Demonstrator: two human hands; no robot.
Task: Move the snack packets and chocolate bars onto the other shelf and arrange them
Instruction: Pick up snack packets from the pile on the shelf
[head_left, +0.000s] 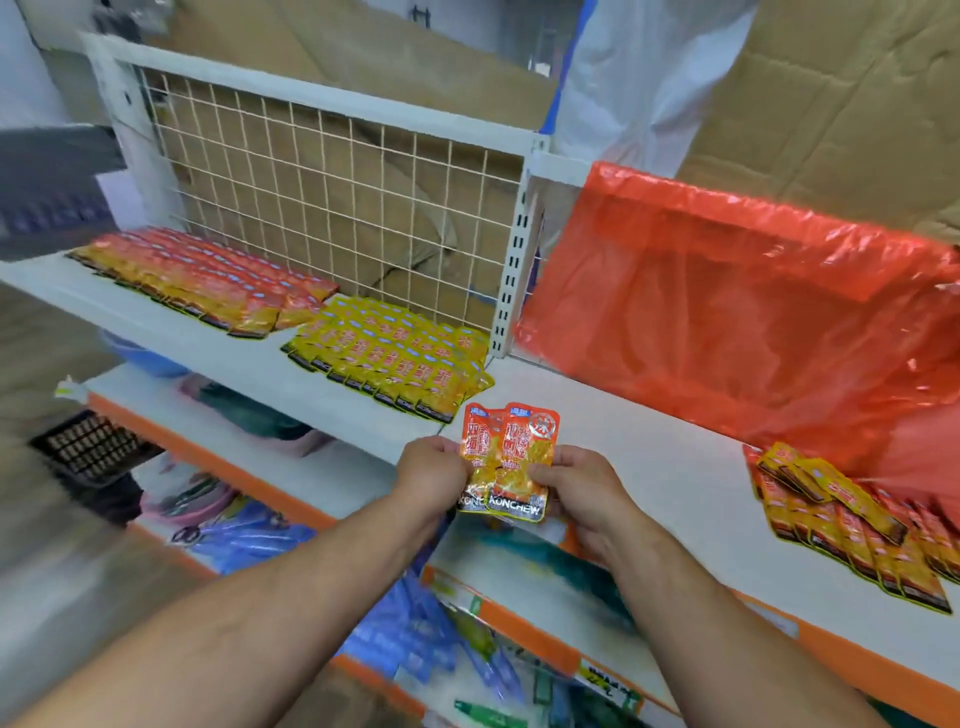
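- Head view: two packets (506, 462), overlapped, are held up in front of the seam where the left shelf (156, 332) meets the right shelf (623, 441).
- The left hand (434, 470) pinches their left edge with curled fingers. The right hand (576, 493) grips the lower right corner, thumb on the front.
- The step in hand is judged to be squaring a small batch, probably taken from the loose pile (852, 519) on the right shelf, before it is laid down.
- The next move calls for the pair to be carried left and set beside the red rows (202, 280), not among the yellow rows (395, 358), with edges matched to the existing overlap.
- "KONCHEW" is read in white on the black band at each packet's foot. Large red Chinese characters are printed above it, but they are too blurred to be read.
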